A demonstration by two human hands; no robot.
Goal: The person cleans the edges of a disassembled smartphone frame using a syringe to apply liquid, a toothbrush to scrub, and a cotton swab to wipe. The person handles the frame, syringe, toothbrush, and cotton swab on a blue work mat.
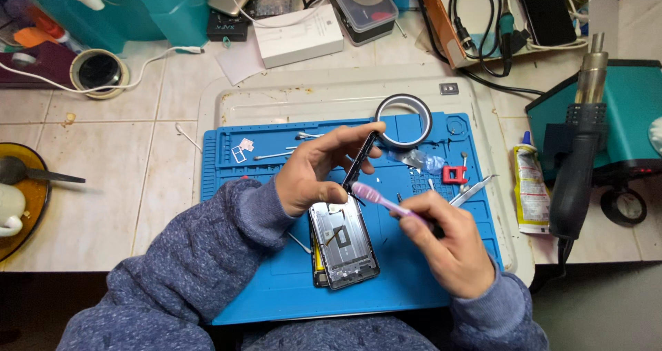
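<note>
My left hand (318,172) holds a thin black phone frame piece (360,161) on edge above the blue work mat (276,282). A pink toothbrush (378,199) is gripped in my right hand (448,244), and its bristle head touches the lower end of the black piece. Below the hands an opened phone body (343,244) lies flat on the mat, grey inner side up, with a yellow part showing at its left edge.
A roll of dark tape (404,120), cotton swabs (272,156), tweezers (472,191) and a small red part (454,174) lie on the mat. A hot-air gun (576,158) and a glue tube (529,185) sit at right. A white box (298,37) stands behind; a plate with a spoon (21,185) is at left.
</note>
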